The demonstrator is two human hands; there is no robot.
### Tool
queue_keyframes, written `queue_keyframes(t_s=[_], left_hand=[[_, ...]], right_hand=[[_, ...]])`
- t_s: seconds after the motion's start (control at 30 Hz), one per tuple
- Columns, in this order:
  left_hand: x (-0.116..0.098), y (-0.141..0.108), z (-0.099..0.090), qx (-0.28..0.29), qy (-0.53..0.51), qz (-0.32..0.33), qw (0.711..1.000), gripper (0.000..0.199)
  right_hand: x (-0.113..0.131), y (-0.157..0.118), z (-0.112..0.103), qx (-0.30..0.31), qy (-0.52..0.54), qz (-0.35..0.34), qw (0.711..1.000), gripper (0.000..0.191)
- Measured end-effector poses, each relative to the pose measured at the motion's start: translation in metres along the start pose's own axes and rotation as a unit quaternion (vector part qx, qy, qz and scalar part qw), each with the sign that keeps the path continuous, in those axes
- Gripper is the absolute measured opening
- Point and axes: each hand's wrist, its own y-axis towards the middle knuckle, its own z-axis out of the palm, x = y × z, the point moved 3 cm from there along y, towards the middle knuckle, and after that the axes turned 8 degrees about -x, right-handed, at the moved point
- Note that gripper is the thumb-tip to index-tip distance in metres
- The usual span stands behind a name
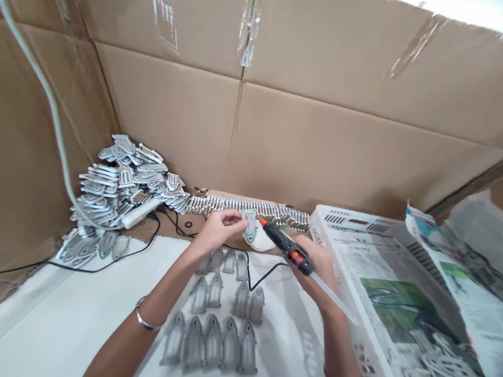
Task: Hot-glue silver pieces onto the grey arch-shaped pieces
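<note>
Far left, a white cable [51, 93] hung down along the cardboard wall [161, 99]. Beside its lower end lay a heap [120, 182] of grey and white arched pieces, stacked loosely against the wall, with a white power strip [142, 212] at its right edge. A black cord [150, 240] looped over the white tabletop [69, 307].

Right of the heap, a long row [240, 206] of thin pieces stood on edge along the wall's foot.

Left hand [222, 230]: fingers pinched on one grey piece [249, 227], raised above the tabletop, in front of the row. Below, grey arches [213, 344] lay in ranks: five nearest, two pairs in the middle, at least four farthest.

Glue gun [288, 247]: orange nozzle pointed left, at the held piece's right side; contact could not be told. Right hand [316, 262]: wrapped around the gun's handle.

Far right, a white crate [357, 219] held newspaper [362, 255] and flat cut-outs [443, 374].
</note>
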Motion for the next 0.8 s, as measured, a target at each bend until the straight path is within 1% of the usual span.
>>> queue_keyframes(t_s=[0.1,0.27,0.43,0.57,0.8], left_hand=[[-0.002,-0.003,0.002,0.014,-0.002,0.009,1.000,0.029],[-0.008,-0.007,0.005,0.028,0.015,0.024,0.999,0.030],[-0.013,-0.010,0.008,0.044,0.010,0.025,0.999,0.030],[-0.012,-0.010,0.010,0.051,0.004,0.023,0.998,0.030],[-0.005,-0.008,0.011,0.048,0.025,0.029,0.998,0.029]], right_hand=[[0.008,-0.001,0.001,-0.006,0.035,-0.035,0.999,0.017],[0.008,0.000,0.002,-0.003,0.043,-0.043,0.998,0.016],[0.005,-0.001,0.004,0.005,0.018,-0.048,0.999,0.015],[0.003,-0.002,0.006,0.003,-0.012,-0.062,0.998,0.017],[0.002,-0.001,0.008,-0.009,-0.056,-0.072,0.996,0.028]])
